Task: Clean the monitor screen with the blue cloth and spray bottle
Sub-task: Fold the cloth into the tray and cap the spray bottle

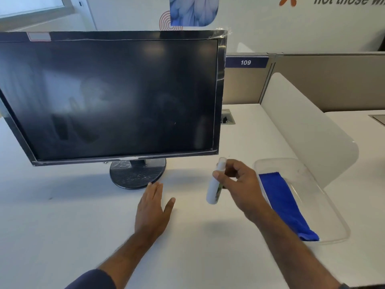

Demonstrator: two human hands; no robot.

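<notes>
Left hand [153,207] flat on desk [62,226]; right hand [239,184] grips spray bottle [214,188], blue cloth [285,203] just right.

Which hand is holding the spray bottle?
The right hand grips the white spray bottle; the left hand lies flat on the desk.

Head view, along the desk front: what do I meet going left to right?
Monitor stand → left hand, flat on the desk → spray bottle → right hand gripping it → blue cloth lying in the clear tray.
</notes>
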